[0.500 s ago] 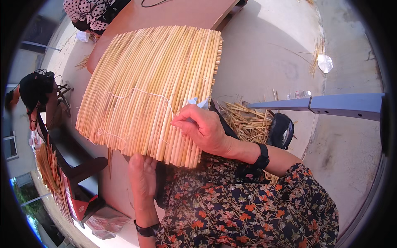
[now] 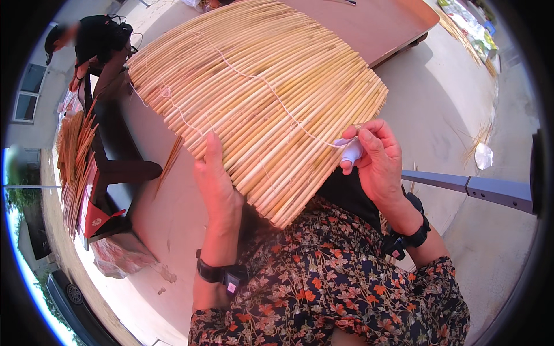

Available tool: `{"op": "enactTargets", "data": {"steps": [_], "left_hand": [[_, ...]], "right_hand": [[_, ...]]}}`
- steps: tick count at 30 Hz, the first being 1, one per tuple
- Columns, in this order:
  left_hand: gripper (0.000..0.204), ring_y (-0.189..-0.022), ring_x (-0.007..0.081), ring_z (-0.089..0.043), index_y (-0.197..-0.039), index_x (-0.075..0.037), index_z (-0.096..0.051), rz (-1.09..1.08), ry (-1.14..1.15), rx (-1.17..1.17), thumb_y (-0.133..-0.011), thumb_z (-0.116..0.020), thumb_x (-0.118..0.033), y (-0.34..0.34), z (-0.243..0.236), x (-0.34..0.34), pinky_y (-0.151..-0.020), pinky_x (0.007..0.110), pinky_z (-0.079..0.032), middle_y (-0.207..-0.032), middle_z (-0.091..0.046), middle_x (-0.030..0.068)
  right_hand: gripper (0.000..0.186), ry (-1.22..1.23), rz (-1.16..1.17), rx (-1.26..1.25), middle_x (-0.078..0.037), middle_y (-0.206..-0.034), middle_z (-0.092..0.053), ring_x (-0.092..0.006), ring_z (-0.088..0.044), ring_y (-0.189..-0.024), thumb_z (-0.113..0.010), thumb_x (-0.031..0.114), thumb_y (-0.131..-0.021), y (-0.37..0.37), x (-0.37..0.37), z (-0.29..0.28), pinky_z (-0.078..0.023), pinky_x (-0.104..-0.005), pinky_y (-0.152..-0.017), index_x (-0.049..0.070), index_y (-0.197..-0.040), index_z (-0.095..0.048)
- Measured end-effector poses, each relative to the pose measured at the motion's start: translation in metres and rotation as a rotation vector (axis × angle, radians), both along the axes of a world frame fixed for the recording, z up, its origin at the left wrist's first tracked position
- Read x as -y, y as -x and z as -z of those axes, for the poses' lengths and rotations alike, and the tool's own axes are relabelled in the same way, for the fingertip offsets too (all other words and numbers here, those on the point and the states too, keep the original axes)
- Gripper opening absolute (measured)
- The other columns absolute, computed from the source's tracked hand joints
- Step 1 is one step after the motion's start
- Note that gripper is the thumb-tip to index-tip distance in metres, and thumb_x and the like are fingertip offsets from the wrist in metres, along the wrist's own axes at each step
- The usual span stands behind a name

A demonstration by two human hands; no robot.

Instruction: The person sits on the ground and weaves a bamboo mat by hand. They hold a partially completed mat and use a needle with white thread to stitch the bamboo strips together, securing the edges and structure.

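Reed mat point(image 2: 259, 106), one: straw-coloured, tilted above the lap, short of the reddish-brown tabletop point(image 2: 392, 23). White thread point(image 2: 259, 77): loose across its upper face. Left hand point(image 2: 219, 181): grip clamped on mat's near edge, thumb uppermost. Right hand point(image 2: 380, 164): grip pinched on thread, pale wrap point(image 2: 353, 151) at fingers. Reed bundle point(image 2: 75, 153): far left.

Two hands show: one left hand point(image 2: 219, 187) left of centre, one right hand point(image 2: 378, 164) right of centre. Two black wristbands point(image 2: 210, 272) appear, one per forearm. There is one mat point(image 2: 259, 109) across the centre, its stalks too many to count, and one white roll point(image 2: 352, 151) right of centre. One co-worker point(image 2: 98, 37) is at upper left, one metal bar point(image 2: 497, 194) at right, one car point(image 2: 72, 294) at lower left.
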State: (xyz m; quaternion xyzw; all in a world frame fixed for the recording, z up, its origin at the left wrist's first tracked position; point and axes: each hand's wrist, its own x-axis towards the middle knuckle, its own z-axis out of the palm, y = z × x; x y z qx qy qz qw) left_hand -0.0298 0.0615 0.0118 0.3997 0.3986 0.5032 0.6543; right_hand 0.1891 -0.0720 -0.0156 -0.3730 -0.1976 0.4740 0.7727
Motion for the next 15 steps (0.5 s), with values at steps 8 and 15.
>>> {"op": "enactTargets", "data": {"steps": [8, 15], "left_hand": [[0.038, -0.100, 0.0144, -0.066, -0.126, 0.006, -0.059, -0.247, -0.528, -0.312, -0.101, -0.061, -0.022, 0.031, -0.041, 0.006, -0.089, 0.028, -0.054, -0.116, -0.068, 0.0111], [0.039, -0.102, 0.0157, -0.062, -0.129, 0.009, -0.057, -0.333, -0.872, -0.609, -0.101, -0.062, -0.017, 0.066, -0.091, -0.016, -0.090, 0.029, -0.049, -0.119, -0.066, 0.0138]], "right_hand": [[0.015, -0.028, 0.185, -0.382, -0.013, -0.101, -0.066, -0.0233, -0.071, -0.087, -0.055, 0.014, -0.103, -0.128, 0.008, 0.114, -0.065, -0.0317, -0.069, 0.000, -0.108, -0.053], [0.021, 0.027, 0.632, -0.158, -0.023, -0.107, -0.060, -0.0376, -0.065, -0.107, -0.046, 0.008, -0.105, -0.237, -0.061, 0.133, -0.060, -0.0487, -0.096, -0.007, -0.118, -0.038]]}}
